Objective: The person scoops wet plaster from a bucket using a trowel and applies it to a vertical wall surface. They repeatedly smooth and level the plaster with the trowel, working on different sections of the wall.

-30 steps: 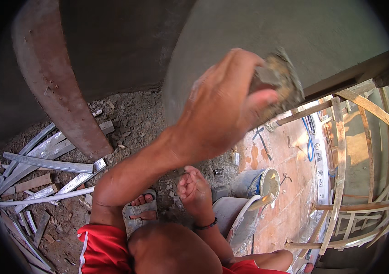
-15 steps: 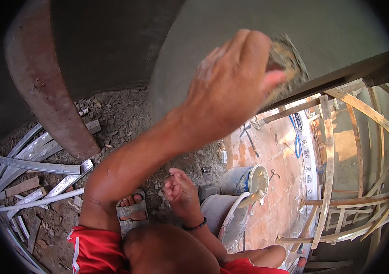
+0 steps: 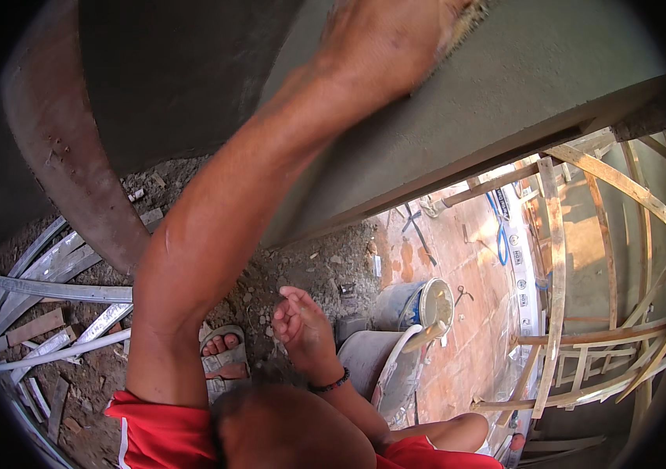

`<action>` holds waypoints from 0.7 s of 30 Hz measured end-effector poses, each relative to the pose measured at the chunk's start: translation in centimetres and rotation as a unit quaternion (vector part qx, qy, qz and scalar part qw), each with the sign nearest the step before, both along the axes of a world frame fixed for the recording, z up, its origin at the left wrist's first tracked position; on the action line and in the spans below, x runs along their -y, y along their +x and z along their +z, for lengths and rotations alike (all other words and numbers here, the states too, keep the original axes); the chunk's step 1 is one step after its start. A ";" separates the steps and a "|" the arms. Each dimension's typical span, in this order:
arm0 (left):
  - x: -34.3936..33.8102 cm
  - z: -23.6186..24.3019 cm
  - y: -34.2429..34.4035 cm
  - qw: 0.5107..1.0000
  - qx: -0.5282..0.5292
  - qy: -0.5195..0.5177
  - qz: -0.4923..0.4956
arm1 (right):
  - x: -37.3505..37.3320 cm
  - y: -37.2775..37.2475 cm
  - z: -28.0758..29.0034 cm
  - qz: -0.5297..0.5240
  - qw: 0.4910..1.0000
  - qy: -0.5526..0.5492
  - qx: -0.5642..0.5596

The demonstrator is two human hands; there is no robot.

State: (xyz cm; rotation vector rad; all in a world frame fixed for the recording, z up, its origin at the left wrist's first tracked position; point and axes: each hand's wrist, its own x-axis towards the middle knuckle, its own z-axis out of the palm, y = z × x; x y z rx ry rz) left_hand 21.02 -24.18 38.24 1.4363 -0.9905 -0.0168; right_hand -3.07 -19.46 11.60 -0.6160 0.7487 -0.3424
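Note:
My left hand (image 3: 387, 43) is raised against a smooth grey plastered surface (image 3: 505, 70). It grips a yellowish, mortar-smeared sponge (image 3: 467, 30), most of which is hidden by the hand and the picture's top edge. Lower down, my right hand (image 3: 301, 324) hovers above the rubble with its palm turned up. The fingers are loosely bent and somewhat apart, and no held thing shows in them. A dark bracelet (image 3: 331, 381) circles that wrist. Close to it stand a grey tub (image 3: 364, 359) and a paint-stained bucket (image 3: 395, 306).
Metal channels and wood scraps (image 3: 59, 293) lie at left beside a reddish-brown upright board (image 3: 75, 156). Rubble (image 3: 309, 270) covers the ground below the plaster. Wooden poles (image 3: 556, 273) form a frame at right, near a blue hose (image 3: 502, 234) on the tiled floor (image 3: 466, 313).
My left hand has moved up and to the left across the plaster with the sponge, partly leaving the picture. My right hand stays nearly in place.

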 end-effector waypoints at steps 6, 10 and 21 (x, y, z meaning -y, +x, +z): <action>-0.5 -2.5 -1.2 0.976 0.118 -0.180 -0.014 | -0.1 -0.1 0.4 0.001 1.000 -0.015 -0.007; 1.1 -7.3 -3.2 0.960 0.158 -0.221 0.068 | -0.3 -0.4 0.3 -0.004 1.000 -0.009 -0.012; -0.6 -26.3 -5.8 0.997 0.035 -0.061 -0.015 | -0.6 0.8 -1.0 0.044 0.999 -0.005 -0.026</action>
